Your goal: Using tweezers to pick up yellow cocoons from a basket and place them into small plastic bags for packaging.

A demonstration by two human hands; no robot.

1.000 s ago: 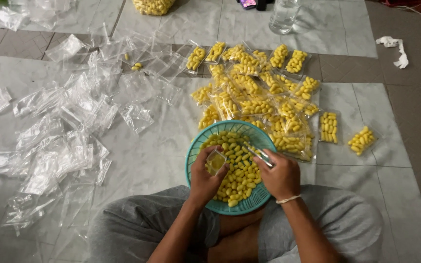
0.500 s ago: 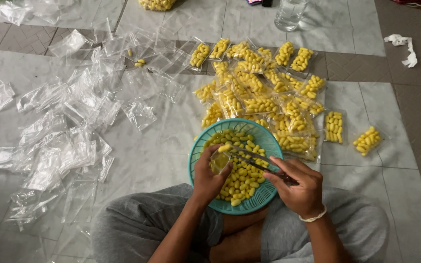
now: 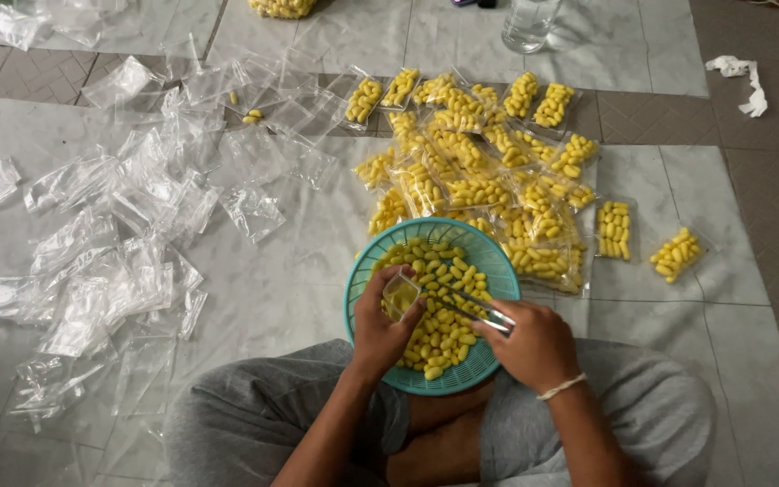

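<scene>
Teal basket [image 3: 367, 271] in my lap, yellow capsules [image 3: 439, 329] heaped inside. Left hand [image 3: 379, 332] pinching small clear bag [image 3: 400, 295] at 9 o'clock; right hand [image 3: 534, 344] gripping metal tongs [image 3: 475, 305] at 3. Risk: bag mouth collapses, capsule slips off tongs.

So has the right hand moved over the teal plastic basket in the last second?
Yes: the right hand slid from the teal plastic basket's centre out to its right rim.

Loads of little clear plastic bags here. Empty ones [image 3: 110, 261] lie scattered over the floor on the left. Filled ones [image 3: 489, 180], stuffed with yellow pieces, are piled just beyond the bowl, with two more [image 3: 646, 239] lying apart on the right.
</scene>
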